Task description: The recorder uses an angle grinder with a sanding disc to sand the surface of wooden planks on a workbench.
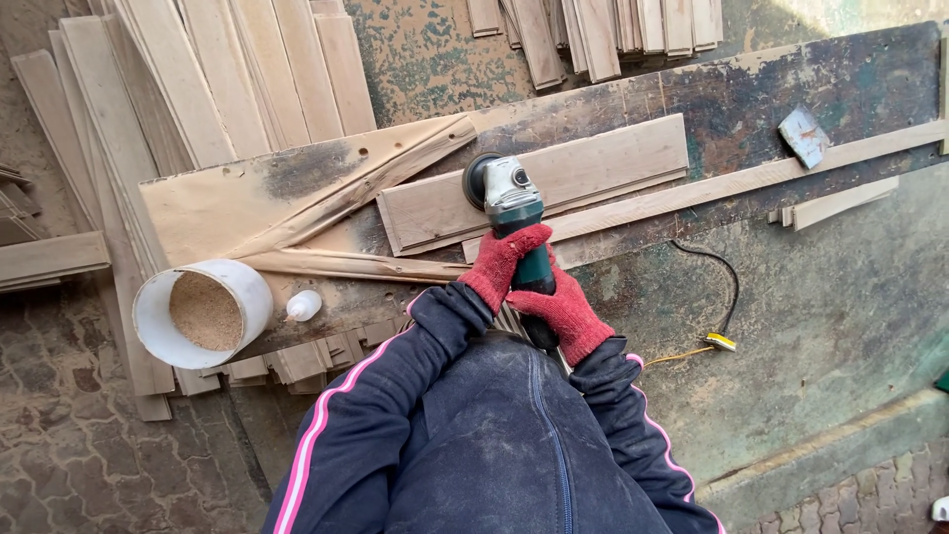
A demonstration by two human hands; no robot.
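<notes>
Nearest the camera is the person's dark jacket with pink stripes down the sleeves, both arms reaching forward. The left hand [502, 265] and the right hand [561, 314] wear red knit gloves and both are wrapped tight around the body of a green and grey grinder [514, 213] — the left nearer the head, the right further back on the handle at about 5 o'clock from it. The black disc of the grinder sits at its 10 o'clock side, over the near end of a pale wooden board [554, 178] that lies flat on the desk [791, 79].

At 9 o'clock from the hands, a white bucket [203, 311] of sawdust lies tipped on its side at the desk's edge, and a small white bottle [302, 305] rests just beside it. A row of short wood blocks [316, 356] lines the desk edge below them. At 3 o'clock, a black cable [727, 282] loops over the green floor to a yellow plug end [720, 342].

Beyond the board, a long thin strip [771, 178] runs off towards 2 o'clock, with a scrap of grey sandpaper [803, 134] above it. A splintered plank [326, 193] lies at 11 o'clock from the grinder — further still, stacks of pale slats [227, 69] fan out at top left, and another stack [603, 30] sits at 12 o'clock.
</notes>
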